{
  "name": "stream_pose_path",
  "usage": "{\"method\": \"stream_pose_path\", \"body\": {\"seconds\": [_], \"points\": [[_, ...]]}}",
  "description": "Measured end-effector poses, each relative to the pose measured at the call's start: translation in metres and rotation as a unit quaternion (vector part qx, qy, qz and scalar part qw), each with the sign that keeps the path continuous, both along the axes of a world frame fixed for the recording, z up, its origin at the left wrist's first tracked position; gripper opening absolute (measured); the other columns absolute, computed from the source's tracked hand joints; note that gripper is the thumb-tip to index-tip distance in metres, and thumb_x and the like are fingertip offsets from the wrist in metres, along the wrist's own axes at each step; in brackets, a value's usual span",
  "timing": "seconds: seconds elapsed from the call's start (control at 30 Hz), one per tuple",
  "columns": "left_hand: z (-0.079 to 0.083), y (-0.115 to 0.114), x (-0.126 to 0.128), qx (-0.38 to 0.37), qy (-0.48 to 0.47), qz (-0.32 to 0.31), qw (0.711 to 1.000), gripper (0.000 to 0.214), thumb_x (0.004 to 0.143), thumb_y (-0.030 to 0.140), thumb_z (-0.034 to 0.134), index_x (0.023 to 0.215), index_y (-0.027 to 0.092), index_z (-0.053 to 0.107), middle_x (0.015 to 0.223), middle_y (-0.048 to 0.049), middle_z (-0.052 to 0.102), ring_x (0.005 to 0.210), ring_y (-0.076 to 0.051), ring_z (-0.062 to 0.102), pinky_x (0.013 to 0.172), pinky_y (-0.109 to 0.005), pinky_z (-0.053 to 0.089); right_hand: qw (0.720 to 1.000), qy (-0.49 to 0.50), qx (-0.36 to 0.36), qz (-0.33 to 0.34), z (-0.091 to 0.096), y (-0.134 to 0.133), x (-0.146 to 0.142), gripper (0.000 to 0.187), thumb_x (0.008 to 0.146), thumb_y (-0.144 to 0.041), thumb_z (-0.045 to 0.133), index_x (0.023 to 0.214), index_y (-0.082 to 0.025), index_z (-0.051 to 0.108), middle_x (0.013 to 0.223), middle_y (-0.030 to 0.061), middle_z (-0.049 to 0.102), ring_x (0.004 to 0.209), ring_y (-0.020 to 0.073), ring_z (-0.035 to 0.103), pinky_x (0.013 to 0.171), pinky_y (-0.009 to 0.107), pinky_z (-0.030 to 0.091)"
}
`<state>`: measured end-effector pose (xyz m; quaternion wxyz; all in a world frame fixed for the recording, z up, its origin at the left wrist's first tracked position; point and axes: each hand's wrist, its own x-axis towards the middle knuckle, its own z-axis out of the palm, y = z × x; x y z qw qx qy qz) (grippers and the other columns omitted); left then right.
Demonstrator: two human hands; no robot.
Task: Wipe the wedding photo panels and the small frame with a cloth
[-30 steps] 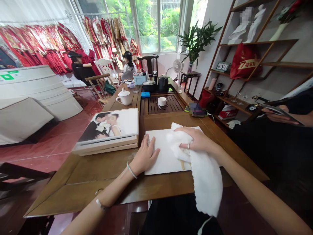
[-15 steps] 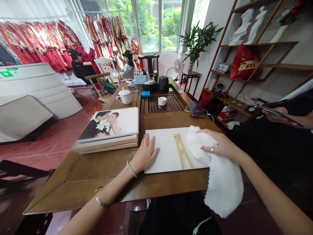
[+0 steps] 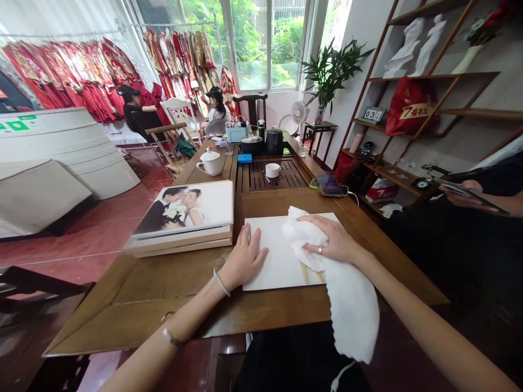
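Observation:
A white rectangular board point(image 3: 265, 261) lies flat on the wooden table point(image 3: 163, 294) in front of me. On its left edge rests my left hand point(image 3: 244, 257), fingers spread and holding nothing. My right hand point(image 3: 335, 239) grips a bunched white cloth point(image 3: 304, 234) and presses it onto the board's right half. The cloth's loose end hangs over the table's front edge. From under the cloth stick out the two tan legs of a flat, animal-headed shape point(image 3: 304, 272) on the board; its upper part is covered.
Left of the board are stacked framed photo panels point(image 3: 212, 204). Further back stand a lidded white cup point(image 3: 210, 162), a small white cup point(image 3: 272, 170) on a slatted tea tray, a kettle point(image 3: 274, 140) and a phone point(image 3: 330, 184). Another person's hands hold a tablet-like object point(image 3: 469, 196) at right.
My right hand has slid left across the board with the cloth, which now covers most of the tan shape. My left hand has stayed in place.

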<state>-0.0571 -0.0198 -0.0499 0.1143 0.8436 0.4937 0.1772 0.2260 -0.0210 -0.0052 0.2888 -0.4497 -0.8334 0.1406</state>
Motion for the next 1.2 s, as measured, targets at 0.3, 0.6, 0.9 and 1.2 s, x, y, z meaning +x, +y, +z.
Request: {"method": "stream_pose_path", "body": {"seconds": [0.3,0.6,0.9,1.2], "points": [[0.001,-0.001,0.002,-0.015,0.009,0.013,1.000,0.063,0.097,0.047,0.035,0.144,0.004,0.034,0.157,-0.0312,0.021,0.148,-0.040,0.015,0.116,-0.058,0.024,0.996,-0.030,-0.068,0.040,0.003,-0.043,0.041,0.055,0.072,-0.027,0.069,0.125,-0.028,0.055,0.127,0.0053,0.063,0.114,0.0274,0.061,0.096,0.038,0.047],[0.001,0.000,0.001,-0.008,0.010,0.003,1.000,0.063,0.097,0.047,0.034,0.143,0.004,0.036,0.156,-0.0314,0.022,0.148,-0.041,0.015,0.116,-0.058,0.025,0.992,-0.023,-0.015,-0.121,-0.006,0.001,0.060,0.049,0.075,-0.033,0.064,0.123,-0.027,0.057,0.130,0.0055,0.064,0.115,0.0305,0.062,0.096,0.045,0.049],[-0.002,0.000,0.000,0.008,0.001,-0.001,1.000,0.061,0.097,0.046,0.035,0.143,0.006,0.036,0.156,-0.0301,0.024,0.148,-0.040,0.016,0.115,-0.060,0.026,0.998,0.000,0.032,-0.045,-0.006,0.032,0.008,0.051,0.074,-0.030,0.066,0.124,-0.025,0.056,0.129,0.0071,0.063,0.115,0.0292,0.061,0.096,0.045,0.047],[0.000,0.002,-0.004,-0.037,-0.011,-0.003,0.999,0.055,0.095,0.028,0.035,0.145,0.006,0.034,0.157,-0.0283,0.020,0.149,-0.041,0.014,0.116,-0.060,0.024,0.980,-0.103,0.045,0.167,0.014,0.000,-0.048,0.056,0.071,-0.028,0.070,0.125,-0.023,0.058,0.119,0.0089,0.066,0.108,0.0286,0.060,0.094,0.043,0.043]]}}
